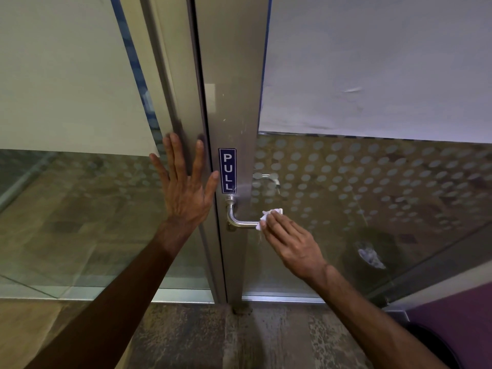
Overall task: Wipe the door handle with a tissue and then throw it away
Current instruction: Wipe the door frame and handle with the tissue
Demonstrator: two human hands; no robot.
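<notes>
A steel lever door handle point(238, 219) juts from the metal door frame point(234, 107) below a blue PULL sticker point(227, 170). My right hand point(288, 242) presses a crumpled white tissue point(267, 215) over the free end of the handle, fingers wrapped around it. My left hand point(186, 186) lies flat with spread fingers against the fixed frame and glass just left of the door edge, holding nothing.
The door's glass panel point(372, 187) has a dotted frosted pattern and a white sheet above. A round dark bin point(371, 255) with white paper inside shows at the lower right, whether through or reflected in the glass I cannot tell. Another dark bin rim point(436, 344) sits at the bottom right.
</notes>
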